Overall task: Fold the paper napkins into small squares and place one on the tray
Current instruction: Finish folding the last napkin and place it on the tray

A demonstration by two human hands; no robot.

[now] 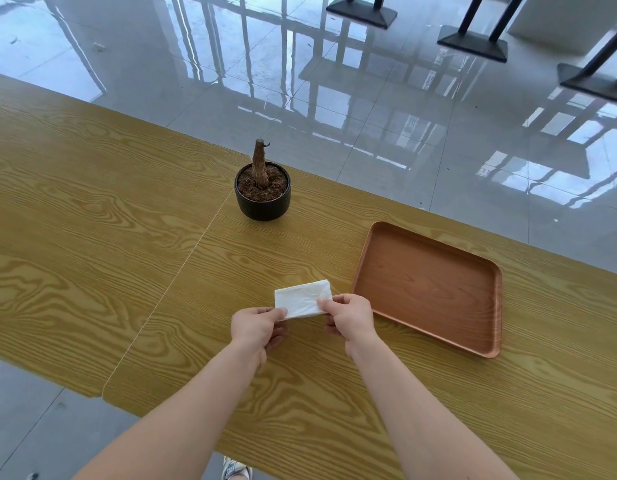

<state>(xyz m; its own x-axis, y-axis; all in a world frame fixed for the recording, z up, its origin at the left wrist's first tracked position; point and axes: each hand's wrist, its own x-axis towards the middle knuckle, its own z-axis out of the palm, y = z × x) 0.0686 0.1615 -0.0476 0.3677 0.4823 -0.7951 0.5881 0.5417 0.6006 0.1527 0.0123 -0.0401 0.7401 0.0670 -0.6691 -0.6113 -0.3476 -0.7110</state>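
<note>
A white paper napkin point(302, 299), folded into a small rectangle, lies over the wooden table just left of the tray. My left hand point(257, 329) pinches its near left corner between thumb and fingers. My right hand point(348, 317) pinches its near right edge. The brown wooden tray point(428, 289) sits to the right of my hands, with nothing on it.
A black pot point(262, 195) with a bare brown stump stands behind the napkin, near the table's far edge. A seam in the yellow wood-grain table point(92, 220) runs diagonally left of my hands. Black table bases point(471, 45) stand on the glossy floor beyond.
</note>
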